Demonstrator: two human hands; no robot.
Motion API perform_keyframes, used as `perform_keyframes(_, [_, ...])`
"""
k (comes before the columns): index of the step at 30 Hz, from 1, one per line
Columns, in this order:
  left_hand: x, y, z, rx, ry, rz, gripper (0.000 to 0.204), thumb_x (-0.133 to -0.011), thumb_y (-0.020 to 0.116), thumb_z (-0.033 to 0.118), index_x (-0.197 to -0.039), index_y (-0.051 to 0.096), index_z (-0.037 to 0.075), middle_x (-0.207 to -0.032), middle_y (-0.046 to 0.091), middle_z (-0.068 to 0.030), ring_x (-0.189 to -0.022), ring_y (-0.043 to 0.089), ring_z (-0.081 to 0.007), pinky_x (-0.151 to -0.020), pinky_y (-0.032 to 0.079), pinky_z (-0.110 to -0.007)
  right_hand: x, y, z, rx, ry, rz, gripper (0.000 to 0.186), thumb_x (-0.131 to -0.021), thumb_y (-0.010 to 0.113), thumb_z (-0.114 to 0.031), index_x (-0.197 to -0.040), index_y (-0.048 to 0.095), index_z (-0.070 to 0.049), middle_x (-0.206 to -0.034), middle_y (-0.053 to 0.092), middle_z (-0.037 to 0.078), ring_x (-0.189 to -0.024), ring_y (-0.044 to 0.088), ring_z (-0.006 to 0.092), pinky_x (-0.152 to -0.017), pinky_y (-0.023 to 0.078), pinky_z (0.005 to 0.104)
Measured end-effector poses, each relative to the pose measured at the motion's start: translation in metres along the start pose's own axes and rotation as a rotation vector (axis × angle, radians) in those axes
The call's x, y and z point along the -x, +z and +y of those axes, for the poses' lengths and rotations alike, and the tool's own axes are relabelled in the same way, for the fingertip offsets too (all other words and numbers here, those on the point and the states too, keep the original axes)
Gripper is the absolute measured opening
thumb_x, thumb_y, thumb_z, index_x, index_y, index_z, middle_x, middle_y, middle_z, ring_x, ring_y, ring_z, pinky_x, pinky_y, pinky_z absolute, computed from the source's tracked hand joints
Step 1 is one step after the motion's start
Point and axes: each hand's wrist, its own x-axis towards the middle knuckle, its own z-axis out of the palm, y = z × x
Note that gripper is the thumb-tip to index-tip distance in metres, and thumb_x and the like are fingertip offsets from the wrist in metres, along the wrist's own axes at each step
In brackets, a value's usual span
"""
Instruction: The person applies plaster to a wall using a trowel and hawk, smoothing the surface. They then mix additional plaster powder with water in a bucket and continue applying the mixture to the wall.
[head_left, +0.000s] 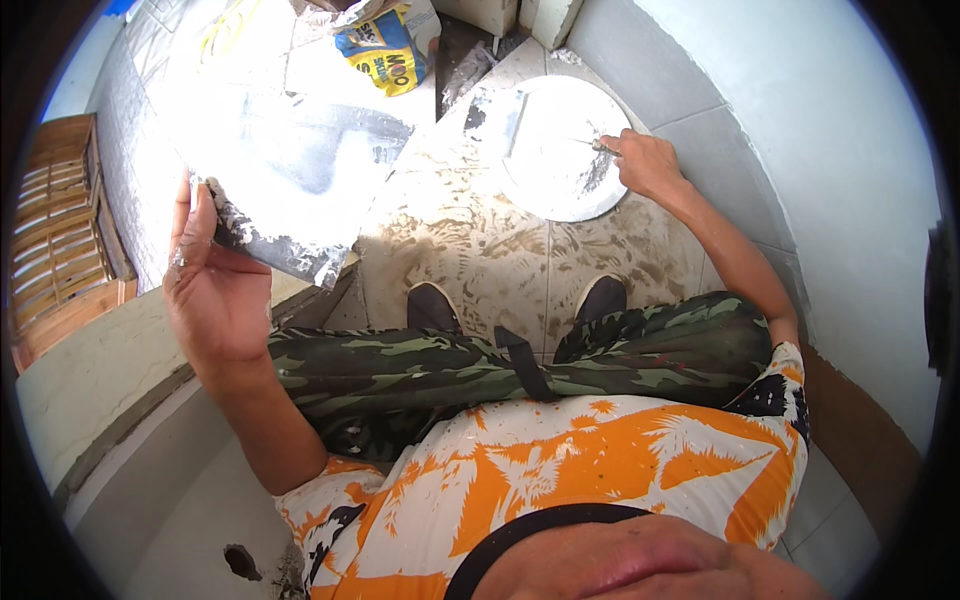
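Note:
My left hand (215, 300) grips the edge of a flat dark board (320, 145) smeared with white plaster, its thumb and fingers at the near left corner. Plaster is caked along the board's near edge, and glare washes out much of its surface. To the right, a round white bucket (570, 212) containing white plaster stands on the floor. My right hand (648, 165) is closed around the handle of a putty knife (604, 148), which reaches into the bucket. Bright light blurs the blade against the plaster.
A yellow and blue bag (385, 50) lies beyond the board. Dried smears cover the tiled floor (480, 230) around my shoes (433, 307). A pale wall (850, 200) rises close on the right. At left are a stone ledge (110, 385) and a slatted wooden frame (65, 235).

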Motion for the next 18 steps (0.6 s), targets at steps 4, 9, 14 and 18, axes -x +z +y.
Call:
perform_keyframes(4, [0.001, -0.006, 0.003, 0.028, -0.011, 0.062, 0.038, -0.103, 0.056, 0.006, -0.140, 0.053, 0.002, -0.119, 0.070, -0.0035, -0.111, 0.065, -0.0101, -0.099, 0.052, -0.033, -0.012, -0.009, 0.008, -0.028, 0.027, -0.011, 0.048, -0.081, 0.056, -0.001, -0.123, 0.074, -0.016, -0.103, 0.071, 0.018, -0.094, 0.070, 0.0340, -0.081, 0.055, 0.0445])
perform_keyframes(9, [0.002, -0.020, 0.007, 0.016, 0.023, 0.105, 0.036, -0.102, 0.058, 0.005, -0.137, 0.056, 0.003, -0.118, 0.070, -0.0039, -0.110, 0.066, -0.0109, -0.099, 0.052, -0.033, 0.003, -0.004, -0.006, -0.094, 0.118, -0.030, 0.048, -0.082, 0.056, -0.004, -0.126, 0.072, -0.015, -0.109, 0.072, 0.021, -0.100, 0.069, 0.0360, -0.086, 0.055, 0.0453])
perform_keyframes(14, [-0.002, -0.030, 0.010, 0.096, -0.049, 0.120, 0.029, -0.101, 0.062, 0.010, -0.129, 0.061, 0.003, -0.118, 0.070, -0.0045, -0.109, 0.066, -0.0132, -0.099, 0.052, -0.037, 0.004, 0.011, -0.027, -0.163, 0.201, -0.019, 0.047, -0.085, 0.059, -0.010, -0.132, 0.068, -0.014, -0.112, 0.071, 0.022, -0.102, 0.068, 0.0379, -0.091, 0.053, 0.0463])
perform_keyframes(18, [-0.005, -0.031, 0.008, 0.096, -0.089, 0.169, 0.026, -0.100, 0.065, 0.015, -0.123, 0.064, 0.003, -0.120, 0.070, -0.0053, -0.111, 0.066, -0.0162, -0.100, 0.051, -0.038, -0.002, 0.021, -0.039, -0.260, 0.211, -0.073, 0.046, -0.089, 0.060, -0.014, -0.134, 0.066, -0.013, -0.117, 0.070, 0.021, -0.106, 0.067, 0.0386, -0.093, 0.052, 0.0474])
